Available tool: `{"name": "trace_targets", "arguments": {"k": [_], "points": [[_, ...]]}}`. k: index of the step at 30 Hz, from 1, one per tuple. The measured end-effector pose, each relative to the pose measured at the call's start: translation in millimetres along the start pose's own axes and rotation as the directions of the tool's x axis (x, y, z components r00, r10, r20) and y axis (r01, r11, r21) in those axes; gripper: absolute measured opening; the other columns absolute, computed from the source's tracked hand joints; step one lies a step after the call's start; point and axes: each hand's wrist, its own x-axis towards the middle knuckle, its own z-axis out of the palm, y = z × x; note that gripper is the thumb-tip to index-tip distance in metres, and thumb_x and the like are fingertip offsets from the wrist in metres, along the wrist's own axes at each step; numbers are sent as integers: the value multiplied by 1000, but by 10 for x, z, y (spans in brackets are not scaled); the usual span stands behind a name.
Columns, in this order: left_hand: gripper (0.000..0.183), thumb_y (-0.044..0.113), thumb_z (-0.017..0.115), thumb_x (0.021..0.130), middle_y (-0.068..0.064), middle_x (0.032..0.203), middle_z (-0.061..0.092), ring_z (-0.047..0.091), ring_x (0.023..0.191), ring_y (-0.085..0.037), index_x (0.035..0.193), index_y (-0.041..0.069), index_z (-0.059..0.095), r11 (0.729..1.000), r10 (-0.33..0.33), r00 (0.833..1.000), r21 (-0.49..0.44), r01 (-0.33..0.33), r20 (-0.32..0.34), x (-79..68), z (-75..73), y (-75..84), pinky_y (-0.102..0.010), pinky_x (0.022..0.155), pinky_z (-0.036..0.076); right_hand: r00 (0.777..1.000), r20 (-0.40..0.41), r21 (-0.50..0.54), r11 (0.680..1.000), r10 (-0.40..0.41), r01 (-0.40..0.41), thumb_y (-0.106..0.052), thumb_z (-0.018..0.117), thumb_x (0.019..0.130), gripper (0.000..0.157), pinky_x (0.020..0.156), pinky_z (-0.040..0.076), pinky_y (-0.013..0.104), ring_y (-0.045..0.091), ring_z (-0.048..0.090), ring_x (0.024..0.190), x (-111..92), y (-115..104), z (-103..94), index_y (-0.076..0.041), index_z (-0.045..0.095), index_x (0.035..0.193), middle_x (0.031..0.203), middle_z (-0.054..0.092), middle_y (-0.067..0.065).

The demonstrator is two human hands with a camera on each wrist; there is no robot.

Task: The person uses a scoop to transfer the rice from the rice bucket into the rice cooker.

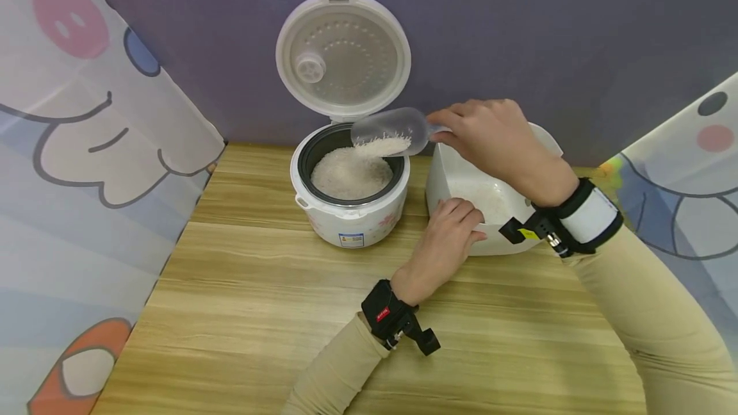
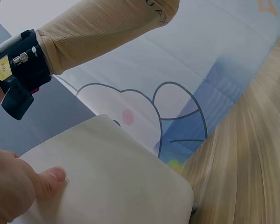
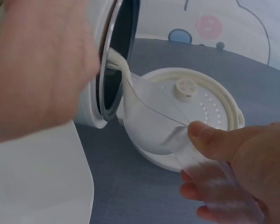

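My right hand (image 1: 501,136) grips the handle of a clear plastic scoop (image 1: 386,122), which is tilted over the rice cooker (image 1: 319,226). White rice pours from the scoop's lip into the black inner pot, where a pale mound of rice (image 1: 348,178) lies. The right wrist view shows my thumb along the top of the handle (image 3: 219,186) and the rice stream at the pot's edge. My left hand (image 1: 442,239) holds the near rim of a white rice bin (image 1: 507,242), its thumb pressed on the outer wall in the left wrist view.
The cooker's round lid (image 1: 346,56) stands open against the grey wall (image 1: 519,31). Some rice (image 1: 490,200) lies at the bottom of the bin, right beside the cooker. Cartoon-printed curtains (image 1: 69,165) border the wooden table (image 1: 230,312) on both sides.
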Motion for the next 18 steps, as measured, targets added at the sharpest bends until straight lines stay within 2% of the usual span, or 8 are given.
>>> {"name": "trace_targets", "arguments": {"k": [6,10,18], "points": [[20,31,70,95,3,108,65,56,112,-17,104,14,69,999,-7,1000,45,7,7,-8,-4,-2,-40,100,49,994,-52,-90,992,-95,90,-18,76,93,27,66,59,48,36,73,84,13,-64,63,-2,75,114,101,77,15],[19,32,71,95,3,108,65,56,112,-16,103,15,69,999,-11,1000,47,11,3,-9,-2,-6,-40,99,50,983,-85,-117,981,-162,152,-16,76,93,27,66,57,46,38,72,86,10,-102,87,-2,73,116,104,76,17],[18,31,72,94,3,107,65,57,113,-17,103,15,71,998,-20,1000,56,19,8,5,-12,-6,-41,100,51,948,-80,-249,927,-309,281,1,57,101,22,70,53,47,39,66,87,-30,-152,127,-3,67,120,110,69,19]]}}
